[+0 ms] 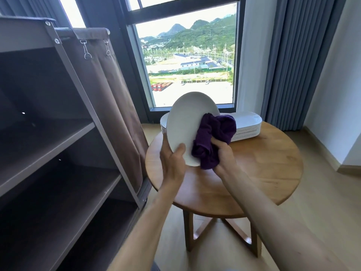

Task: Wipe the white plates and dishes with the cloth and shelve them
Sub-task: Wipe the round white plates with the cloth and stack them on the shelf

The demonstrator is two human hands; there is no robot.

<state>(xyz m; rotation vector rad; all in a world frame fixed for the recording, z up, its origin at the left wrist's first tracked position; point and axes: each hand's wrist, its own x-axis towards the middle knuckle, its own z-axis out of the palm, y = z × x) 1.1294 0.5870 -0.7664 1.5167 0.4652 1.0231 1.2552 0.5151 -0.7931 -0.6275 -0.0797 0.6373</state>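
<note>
The left hand (172,162) is gripping a tilted, glossy white oval plate (187,126); the right hand (224,155) is clutching a bunched purple cloth (213,137) against it.

The person is showing two bare forearms with no sleeves, watch, bracelet or rings. The left hand (172,163) and right hand (224,155) are wearing no gloves, and a strip of blue-grey clothing (156,267) is showing at the bottom edge.

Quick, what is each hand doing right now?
Left hand: grips the bottom edge of the white oval plate, holding it tilted up.
Right hand: holds the purple cloth against the plate.
</note>
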